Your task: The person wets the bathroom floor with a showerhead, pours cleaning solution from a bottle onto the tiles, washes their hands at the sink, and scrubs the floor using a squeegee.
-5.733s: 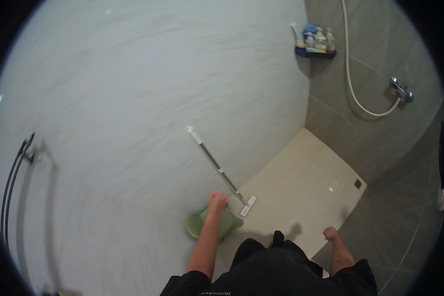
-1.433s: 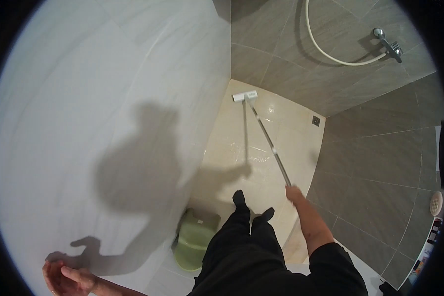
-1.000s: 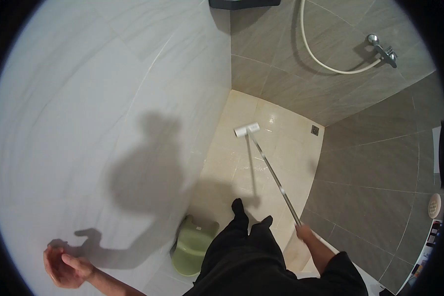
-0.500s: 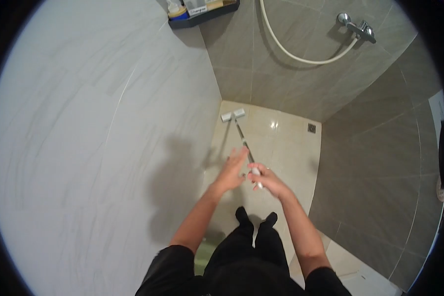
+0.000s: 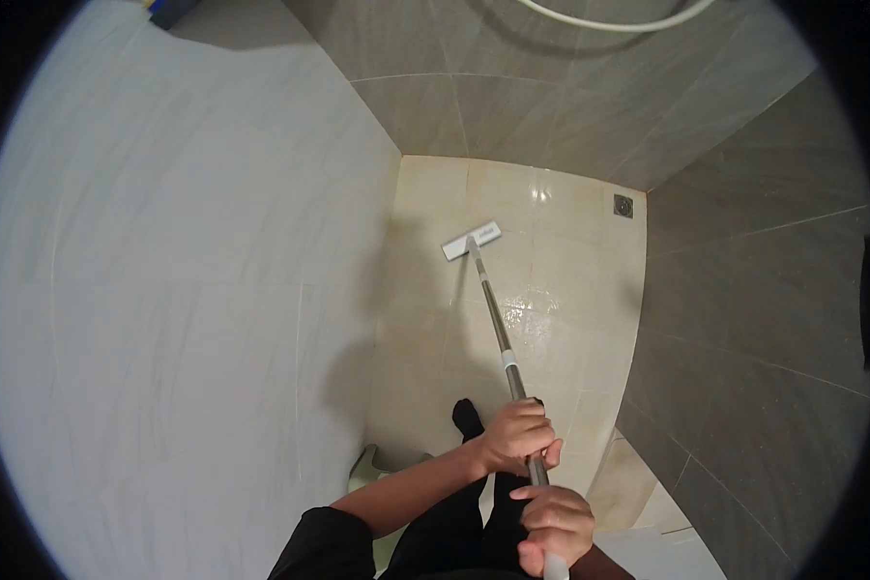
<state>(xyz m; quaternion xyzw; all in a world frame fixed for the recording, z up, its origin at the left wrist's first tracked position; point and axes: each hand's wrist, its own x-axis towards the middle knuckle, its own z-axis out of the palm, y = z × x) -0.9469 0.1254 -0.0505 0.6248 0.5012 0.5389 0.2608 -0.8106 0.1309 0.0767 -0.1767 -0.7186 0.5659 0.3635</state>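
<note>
A long-handled floor scrubber point(image 5: 498, 319) slants across the middle of the view, its metal pole running down to a white grip. Its flat white head point(image 5: 487, 233) rests on the beige tiled floor point(image 5: 570, 251); the underside is hidden. My left hand point(image 5: 520, 431) is closed around the upper pole. Lower down, close to my body, my right hand point(image 5: 559, 524) wraps the grip end.
Light wall point(image 5: 184, 213) on the left and grey tiled walls point(image 5: 773, 280) bound the floor. A drain point(image 5: 623, 206) lies in the far right corner. A green stool point(image 5: 365, 471) stands by my legs. A white hose point(image 5: 619, 25) hangs above. Floor tiles shine wet.
My left hand was open beside the pole and now grips it. My right hand and the handle have come closer to my body; the scrubber head has come away from the far left corner.
</note>
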